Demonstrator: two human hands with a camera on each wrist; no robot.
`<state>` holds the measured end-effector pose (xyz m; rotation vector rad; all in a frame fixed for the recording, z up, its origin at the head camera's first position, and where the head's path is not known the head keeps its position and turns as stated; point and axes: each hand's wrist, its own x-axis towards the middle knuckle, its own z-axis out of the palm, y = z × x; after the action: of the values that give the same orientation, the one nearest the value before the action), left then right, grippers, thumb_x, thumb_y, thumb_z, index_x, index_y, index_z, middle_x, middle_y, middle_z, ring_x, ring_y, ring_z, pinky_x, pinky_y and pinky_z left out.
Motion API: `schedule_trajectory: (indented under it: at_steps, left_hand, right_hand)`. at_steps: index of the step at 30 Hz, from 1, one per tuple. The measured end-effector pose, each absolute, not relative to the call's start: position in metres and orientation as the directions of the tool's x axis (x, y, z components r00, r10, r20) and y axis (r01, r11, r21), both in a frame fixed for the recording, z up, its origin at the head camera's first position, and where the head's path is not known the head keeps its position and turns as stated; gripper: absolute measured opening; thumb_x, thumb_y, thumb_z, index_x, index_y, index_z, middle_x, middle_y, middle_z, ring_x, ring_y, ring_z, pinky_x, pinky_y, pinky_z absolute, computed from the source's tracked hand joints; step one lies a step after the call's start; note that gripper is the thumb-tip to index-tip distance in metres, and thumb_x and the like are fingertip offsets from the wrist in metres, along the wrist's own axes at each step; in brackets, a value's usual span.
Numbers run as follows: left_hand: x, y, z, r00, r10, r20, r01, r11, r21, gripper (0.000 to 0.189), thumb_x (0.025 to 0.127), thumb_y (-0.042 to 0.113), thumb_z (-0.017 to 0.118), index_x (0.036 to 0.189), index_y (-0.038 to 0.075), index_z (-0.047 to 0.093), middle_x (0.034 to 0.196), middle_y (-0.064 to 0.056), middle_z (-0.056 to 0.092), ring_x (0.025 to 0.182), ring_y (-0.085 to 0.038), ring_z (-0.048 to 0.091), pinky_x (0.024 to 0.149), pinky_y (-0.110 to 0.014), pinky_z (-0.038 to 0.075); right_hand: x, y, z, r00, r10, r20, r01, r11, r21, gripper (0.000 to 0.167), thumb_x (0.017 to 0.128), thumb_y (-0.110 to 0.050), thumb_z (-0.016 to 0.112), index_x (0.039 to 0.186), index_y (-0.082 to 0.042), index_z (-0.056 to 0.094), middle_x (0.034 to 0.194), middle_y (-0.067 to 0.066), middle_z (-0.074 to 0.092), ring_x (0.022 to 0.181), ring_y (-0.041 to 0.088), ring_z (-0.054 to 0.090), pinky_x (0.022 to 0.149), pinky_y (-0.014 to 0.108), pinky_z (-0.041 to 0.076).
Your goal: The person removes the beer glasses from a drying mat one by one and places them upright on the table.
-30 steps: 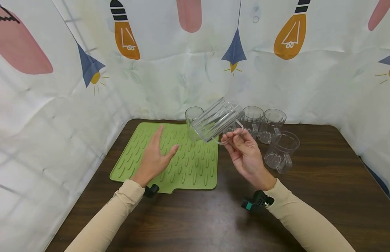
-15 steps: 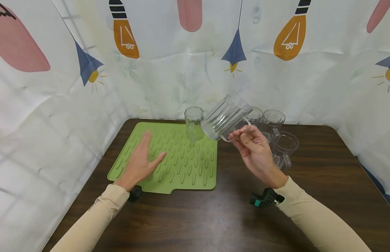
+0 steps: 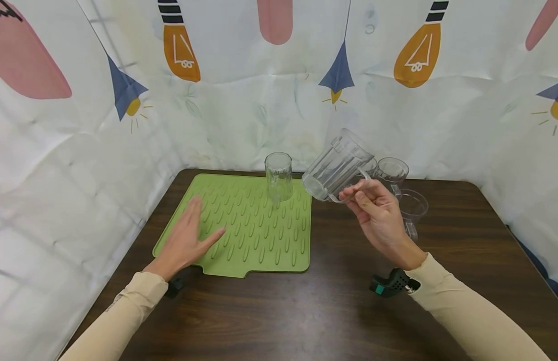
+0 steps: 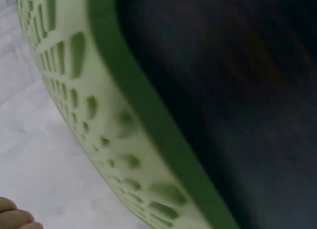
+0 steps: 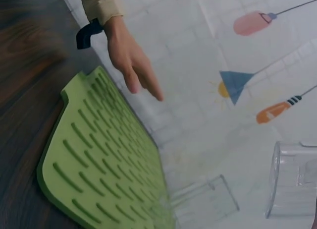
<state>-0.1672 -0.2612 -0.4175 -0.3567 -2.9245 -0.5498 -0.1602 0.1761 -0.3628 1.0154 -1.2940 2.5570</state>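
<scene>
My right hand (image 3: 382,215) pinches the handle of a clear mug (image 3: 336,165) and holds it tilted in the air, right of the green drying mat (image 3: 256,240). Part of that mug shows at the right edge of the right wrist view. Over the mat's left side hovers my left hand (image 3: 181,238), fingers straight and thumb spread, holding nothing. Another clear mug (image 3: 279,176) stands on the mat at its back right corner. The left wrist view shows mostly the mat's edge (image 4: 148,125), with a few fingertips (image 4: 17,218) at the lower left.
Several more clear mugs stand at the back right of the dark wooden table (image 3: 283,316), among them one mug (image 3: 392,170) near the wall and another mug (image 3: 413,204) nearer me; my right hand and the held mug partly hide them. A patterned white curtain (image 3: 242,115) surrounds the table.
My right hand has moved right with the mug, away from the mat, and the mug leans a little more upright. My left hand has drawn back to the left and toward me.
</scene>
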Motion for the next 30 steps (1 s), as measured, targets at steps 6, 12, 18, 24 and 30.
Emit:
schedule_trajectory:
  at_steps: [6, 12, 18, 24, 30]
  left_hand:
    - [-0.164, -0.272, -0.422, -0.969, 0.206, 0.134, 0.240, 0.911, 0.336, 0.110, 0.099, 0.064, 0.057, 0.165, 0.000, -0.003, 0.174, -0.024, -0.001, 0.162, -0.046, 0.009, 0.128, -0.066, 0.020]
    - [-0.160, -0.281, -0.426, -0.971, 0.219, 0.091, 0.237, 0.912, 0.334, 0.112, 0.098, 0.065, 0.058, 0.164, -0.005, 0.000, 0.173, -0.027, 0.001, 0.161, -0.049, 0.008, 0.127, -0.067, 0.020]
    - [-0.159, -0.290, -0.428, -0.967, 0.250, 0.039, 0.249, 0.907, 0.339, 0.114, 0.098, 0.064, 0.059, 0.165, -0.003, -0.003, 0.173, -0.028, -0.003, 0.161, -0.049, 0.005, 0.127, -0.068, 0.018]
    - [-0.158, -0.295, -0.431, -0.965, 0.263, 0.017, 0.255, 0.913, 0.318, 0.114, 0.097, 0.064, 0.061, 0.164, -0.006, 0.001, 0.172, -0.031, 0.003, 0.160, -0.050, 0.009, 0.126, -0.068, 0.020]
    - [-0.157, -0.302, -0.435, -0.965, 0.264, -0.010, 0.246, 0.913, 0.324, 0.113, 0.097, 0.063, 0.061, 0.163, -0.010, 0.006, 0.171, -0.033, 0.005, 0.160, -0.051, 0.009, 0.127, -0.069, 0.019]
  right_hand:
    - [-0.160, 0.184, -0.367, -0.784, -0.162, 0.600, -0.411, -0.589, -0.696, 0.028, 0.106, 0.009, 0.044, 0.116, -0.003, 0.067, 0.112, 0.005, 0.076, 0.110, 0.017, 0.074, 0.105, 0.029, 0.059]
    - [-0.160, 0.192, -0.373, -0.806, -0.127, 0.578, -0.431, -0.543, -0.721, 0.026, 0.105, 0.009, 0.047, 0.114, -0.004, 0.068, 0.111, 0.005, 0.077, 0.109, 0.018, 0.075, 0.103, 0.030, 0.060]
    - [-0.158, 0.198, -0.378, -0.824, -0.101, 0.557, -0.449, -0.481, -0.753, 0.023, 0.104, 0.007, 0.050, 0.112, -0.004, 0.068, 0.110, 0.004, 0.078, 0.108, 0.016, 0.076, 0.103, 0.029, 0.059]
    - [-0.156, 0.206, -0.386, -0.838, -0.104, 0.536, -0.454, -0.411, -0.790, 0.021, 0.105, 0.007, 0.049, 0.113, 0.000, 0.066, 0.111, 0.005, 0.078, 0.108, 0.015, 0.076, 0.105, 0.029, 0.058]
    - [-0.154, 0.211, -0.394, -0.851, -0.097, 0.517, -0.457, -0.350, -0.818, 0.017, 0.104, 0.007, 0.051, 0.113, 0.005, 0.065, 0.110, 0.004, 0.079, 0.106, 0.015, 0.076, 0.104, 0.028, 0.058]
